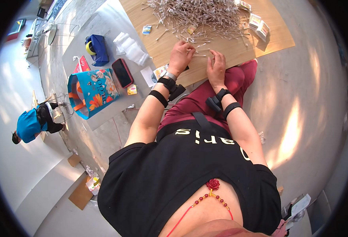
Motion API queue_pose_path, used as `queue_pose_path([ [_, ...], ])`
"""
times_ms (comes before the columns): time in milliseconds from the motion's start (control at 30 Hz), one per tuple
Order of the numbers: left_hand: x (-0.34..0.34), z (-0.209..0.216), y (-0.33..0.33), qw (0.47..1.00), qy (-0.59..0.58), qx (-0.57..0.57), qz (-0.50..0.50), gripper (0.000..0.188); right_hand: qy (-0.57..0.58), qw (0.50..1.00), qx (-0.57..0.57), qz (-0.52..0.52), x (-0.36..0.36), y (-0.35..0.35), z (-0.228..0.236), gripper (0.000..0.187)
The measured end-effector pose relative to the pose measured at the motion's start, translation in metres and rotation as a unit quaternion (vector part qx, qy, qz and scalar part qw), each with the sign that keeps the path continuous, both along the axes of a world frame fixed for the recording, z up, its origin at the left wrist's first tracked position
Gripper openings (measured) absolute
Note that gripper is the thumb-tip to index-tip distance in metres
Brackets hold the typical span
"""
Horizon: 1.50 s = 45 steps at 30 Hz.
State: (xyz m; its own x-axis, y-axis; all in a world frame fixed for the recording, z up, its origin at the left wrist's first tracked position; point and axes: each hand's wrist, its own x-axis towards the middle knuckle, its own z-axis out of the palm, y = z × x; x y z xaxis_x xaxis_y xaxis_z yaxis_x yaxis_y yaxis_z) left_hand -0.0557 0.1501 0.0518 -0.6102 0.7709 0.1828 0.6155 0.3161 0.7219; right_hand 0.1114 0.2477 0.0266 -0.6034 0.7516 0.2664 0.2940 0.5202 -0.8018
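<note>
A large heap of cotton swabs (pixel 197 15) spreads over the far part of the wooden table, with loose swabs around its near edge. My left hand (pixel 180 57) is closed at the table's near side, fingertips pinched together beside a few loose swabs; whatever is in the pinch is too small to make out. To its right, my right hand (pixel 216 67) rests at the table's edge with fingers bent and the thumb a little apart. I see nothing held in it. Between the two hands lies a loose cotton swab (pixel 200 55) on the wood.
Small swab packs (pixel 262 31) stand at the table's right. On the grey surface to the left are a blue tape dispenser (pixel 99 50), clear plastic bags (pixel 131 48), a phone (pixel 122 73) and a blue flowered bag (pixel 97 93). A person in blue (pixel 30 124) bends over farther left.
</note>
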Motion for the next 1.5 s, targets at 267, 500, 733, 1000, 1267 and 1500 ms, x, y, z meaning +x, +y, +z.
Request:
queue_pose_path([
  [267, -0.032, -0.002, 0.003, 0.998, 0.05, -0.008, 0.037, 0.015, 0.005, 1.0, -0.009, -0.001, -0.001, -0.001, 0.002, 0.038],
  [500, -0.029, 0.014, -0.005, 0.979, 0.185, -0.016, 0.088, 0.018, -0.007, 1.0, -0.019, -0.001, 0.0, -0.001, -0.002, 0.037],
  [733, -0.01, 0.003, -0.038, 0.987, 0.109, -0.054, 0.101, 0.019, -0.011, 1.0, 0.021, 0.002, -0.001, 0.0, -0.005, 0.031],
  [1000, -0.014, -0.007, -0.056, 0.991, 0.07, -0.067, 0.088, 0.017, -0.037, 0.998, 0.056, 0.0, -0.004, -0.001, -0.004, 0.022],
  [1267, -0.011, -0.002, -0.046, 0.992, 0.085, -0.086, 0.018, 0.01, -0.08, 0.992, 0.083, 0.043, 0.0, -0.002, -0.001, 0.018],
  [1500, 0.021, 0.005, -0.039, 0.992, 0.079, -0.088, -0.039, 0.012, -0.058, 0.995, 0.024, 0.082, 0.004, 0.009, 0.003, 0.023],
])
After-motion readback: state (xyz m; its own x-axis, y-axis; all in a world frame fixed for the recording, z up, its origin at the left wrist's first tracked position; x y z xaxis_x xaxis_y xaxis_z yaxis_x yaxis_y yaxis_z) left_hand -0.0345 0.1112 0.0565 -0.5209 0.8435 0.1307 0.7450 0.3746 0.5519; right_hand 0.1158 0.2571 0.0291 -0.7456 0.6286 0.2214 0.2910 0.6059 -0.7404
